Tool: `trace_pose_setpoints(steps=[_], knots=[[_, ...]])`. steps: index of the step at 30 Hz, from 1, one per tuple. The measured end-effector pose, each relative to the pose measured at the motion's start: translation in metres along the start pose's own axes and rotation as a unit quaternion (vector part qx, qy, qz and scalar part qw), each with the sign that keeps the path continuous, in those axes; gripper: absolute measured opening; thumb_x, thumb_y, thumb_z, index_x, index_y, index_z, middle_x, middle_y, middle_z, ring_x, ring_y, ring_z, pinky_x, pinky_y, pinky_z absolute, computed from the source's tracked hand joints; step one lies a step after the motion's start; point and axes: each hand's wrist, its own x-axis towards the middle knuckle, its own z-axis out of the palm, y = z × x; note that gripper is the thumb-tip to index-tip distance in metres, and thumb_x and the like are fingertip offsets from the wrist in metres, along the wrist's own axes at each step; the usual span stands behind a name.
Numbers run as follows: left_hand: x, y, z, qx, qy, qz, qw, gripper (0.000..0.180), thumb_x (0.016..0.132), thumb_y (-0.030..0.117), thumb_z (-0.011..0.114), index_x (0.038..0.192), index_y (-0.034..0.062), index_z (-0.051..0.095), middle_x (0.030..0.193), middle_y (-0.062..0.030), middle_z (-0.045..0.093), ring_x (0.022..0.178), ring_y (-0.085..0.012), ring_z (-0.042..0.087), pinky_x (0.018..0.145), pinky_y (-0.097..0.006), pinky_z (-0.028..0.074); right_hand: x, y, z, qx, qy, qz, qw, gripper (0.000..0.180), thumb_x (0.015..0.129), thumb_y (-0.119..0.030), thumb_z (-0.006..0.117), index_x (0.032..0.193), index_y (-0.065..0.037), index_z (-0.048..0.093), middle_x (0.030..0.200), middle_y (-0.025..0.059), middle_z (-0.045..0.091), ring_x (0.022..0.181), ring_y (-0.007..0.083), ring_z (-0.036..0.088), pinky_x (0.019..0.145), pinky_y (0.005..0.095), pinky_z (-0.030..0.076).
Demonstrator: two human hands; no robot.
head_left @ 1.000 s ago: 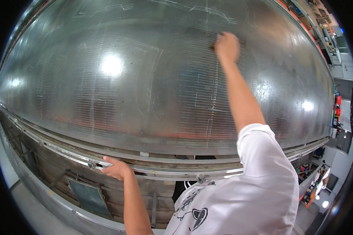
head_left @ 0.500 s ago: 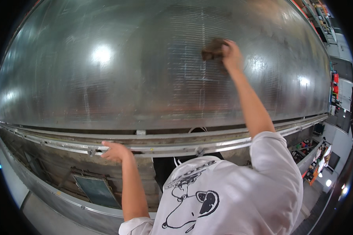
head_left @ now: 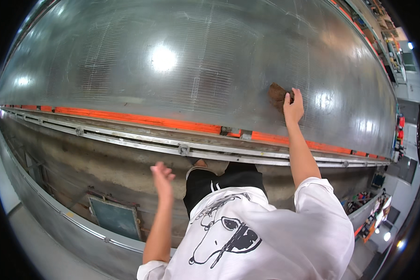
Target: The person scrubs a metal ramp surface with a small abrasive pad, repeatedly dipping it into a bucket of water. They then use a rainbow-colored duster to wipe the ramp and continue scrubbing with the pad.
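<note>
A crumpled brown cloth (head_left: 278, 95) is gripped in my right hand (head_left: 294, 107), which presses it against the large shiny grey metal tabletop (head_left: 182, 28) right of the middle. Fine parallel lines and scratches mark that surface. My left hand (head_left: 163, 177) hangs in the air over the floor gap on my side of the table. Its fingers are apart and slightly blurred, and nothing is in them. Just beyond it runs a silver metal rail (head_left: 149, 143) along the table's near edge, not touched by the hand.
An orange strip (head_left: 172, 123) lies between the tabletop and the rail. Behind my left arm, a dark framed panel (head_left: 114, 217) leans near another long grey table edge (head_left: 79, 226). Cluttered shelves (head_left: 373, 28) line the far right.
My right hand and the cloth have moved nearer to me and rightward. My left hand has come off the rail into the air. The view has shifted, showing the orange strip.
</note>
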Motion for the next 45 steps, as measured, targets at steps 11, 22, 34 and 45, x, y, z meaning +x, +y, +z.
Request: trace_pose_setpoints(steps=[11,22,34,45], knots=[[0.213,0.194,-0.053,0.174,0.445,-0.052,0.877,0.097,0.104,0.073,0.027,0.157,-0.0087,0.025,0.156,-0.0327,0.038,0.142,-0.0483,0.046,0.114,-0.059,0.044,0.003,-0.203,0.086,0.039,-0.018,-0.322,0.946,0.034,0.086,-0.01,0.073,0.12,-0.015,0.071,0.121,0.0057,0.066,0.111,0.0274,0.064,0.095,0.0422,0.047],[0.202,0.218,-0.024,0.232,0.463,-0.067,0.853,0.1,0.103,0.073,0.027,0.154,-0.0133,0.026,0.151,-0.036,0.043,0.136,-0.052,0.05,0.112,-0.058,0.047,0.054,-0.226,0.116,-0.01,0.059,-0.265,0.962,0.053,0.089,-0.05,0.077,0.127,-0.015,0.065,0.112,0.0108,0.059,0.103,0.0303,0.057,0.086,0.0458,0.043],[0.202,0.207,-0.031,0.207,0.451,-0.057,0.866,0.093,0.106,0.067,0.031,0.151,-0.0131,0.027,0.15,-0.0351,0.041,0.135,-0.0505,0.051,0.109,-0.061,0.049,0.017,-0.217,0.123,0.012,0.011,-0.209,0.978,0.035,0.089,-0.022,0.076,0.122,-0.014,0.068,0.107,0.0125,0.057,0.103,0.0333,0.056,0.086,0.0469,0.041],[0.202,0.222,-0.023,0.249,0.458,-0.092,0.849,0.095,0.104,0.07,0.032,0.151,-0.0126,0.031,0.151,-0.0359,0.042,0.135,-0.0522,0.05,0.114,-0.057,0.047,0.217,-0.25,0.184,-0.091,-0.032,-0.185,0.978,0.026,0.096,-0.036,0.066,0.115,-0.018,0.069,0.11,0.0145,0.063,0.104,0.0365,0.059,0.089,0.0522,0.046]])
